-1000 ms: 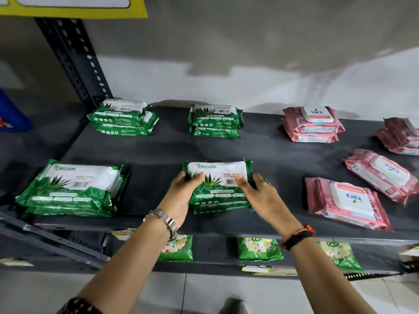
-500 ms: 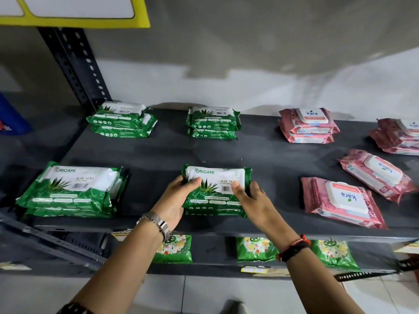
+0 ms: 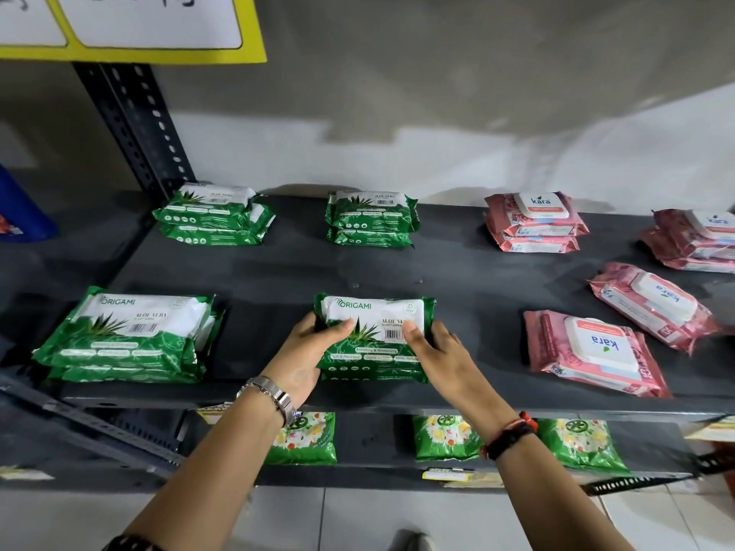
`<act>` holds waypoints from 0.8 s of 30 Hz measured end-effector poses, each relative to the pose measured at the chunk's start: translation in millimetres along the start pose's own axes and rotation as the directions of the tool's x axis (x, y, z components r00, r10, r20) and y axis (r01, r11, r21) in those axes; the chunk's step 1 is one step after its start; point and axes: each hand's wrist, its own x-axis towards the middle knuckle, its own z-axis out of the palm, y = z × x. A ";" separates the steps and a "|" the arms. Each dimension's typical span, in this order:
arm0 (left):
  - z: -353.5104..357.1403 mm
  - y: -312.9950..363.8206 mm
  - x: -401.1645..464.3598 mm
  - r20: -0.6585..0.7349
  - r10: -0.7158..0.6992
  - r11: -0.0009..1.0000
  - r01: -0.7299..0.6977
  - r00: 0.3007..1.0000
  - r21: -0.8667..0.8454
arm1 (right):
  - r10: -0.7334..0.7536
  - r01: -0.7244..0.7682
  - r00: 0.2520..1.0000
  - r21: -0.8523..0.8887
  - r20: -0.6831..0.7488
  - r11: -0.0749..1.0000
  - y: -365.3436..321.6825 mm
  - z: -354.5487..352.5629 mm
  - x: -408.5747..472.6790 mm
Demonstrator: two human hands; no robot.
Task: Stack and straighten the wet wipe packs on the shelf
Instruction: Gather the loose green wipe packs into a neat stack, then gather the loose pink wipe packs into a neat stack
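Observation:
A green Origami wet wipe pack [image 3: 378,312] lies on top of another green pack at the front middle of the dark shelf [image 3: 457,280]. My left hand [image 3: 314,347] grips its left end and my right hand [image 3: 437,347] grips its right end, thumbs on top. More green stacks sit at the front left [image 3: 127,336], back left [image 3: 210,212] and back middle [image 3: 372,216]. Pink Kara packs lie singly at the front right [image 3: 596,351] and, tilted, further right [image 3: 652,304]. Pink stacks stand at the back [image 3: 533,220] and far right [image 3: 700,240].
A perforated metal upright [image 3: 135,125] rises at the shelf's back left under a yellow-framed sign [image 3: 131,25]. On the lower shelf lie several green flowered packets [image 3: 445,437]. A grey wall closes the back. Tiled floor shows below.
Both hands have stayed on the middle green pack and nudged it slightly, squaring it over the pack beneath. The view has shifted a little.

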 end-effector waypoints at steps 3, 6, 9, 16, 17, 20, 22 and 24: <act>0.1 0.2 0.3 -0.001 0.004 1.000 -0.004 1.000 0.015 | 0.016 -0.016 1.000 -0.006 0.014 1.000 -0.1 -1.1 0.7; 0.7 0.4 -0.9 0.003 0.014 0.999 -0.014 1.000 0.029 | 0.018 -0.018 0.999 0.001 0.026 1.000 1.5 -1.8 2.6; 0.5 2.1 -1.9 -0.031 0.018 0.998 -0.016 0.999 0.056 | 0.021 -0.021 1.000 -0.010 0.021 1.000 1.5 -5.9 0.2; 36.2 17.5 -14.0 -0.062 0.741 0.411 -0.379 0.669 0.829 | -0.282 0.202 0.935 -0.332 -0.215 0.922 0.3 -60.5 1.2; 53.6 18.0 -14.7 0.035 0.777 0.290 -0.407 0.628 0.866 | -0.322 0.225 0.917 -0.362 -0.235 0.905 1.9 -74.0 3.6; 112.5 11.4 -11.7 0.268 0.780 0.034 -0.466 0.565 0.884 | -0.381 0.232 0.882 -0.450 -0.277 0.863 16.1 -123.6 13.1; 146.3 0.6 -5.5 0.358 0.742 -0.059 -0.477 0.567 0.877 | -0.396 0.200 0.871 -0.524 -0.292 0.828 33.1 -161.2 21.7; 172.1 -14.6 5.7 0.417 0.689 -0.143 -0.453 0.593 0.880 | -0.369 0.126 0.868 -0.573 -0.332 0.810 55.1 -202.0 30.6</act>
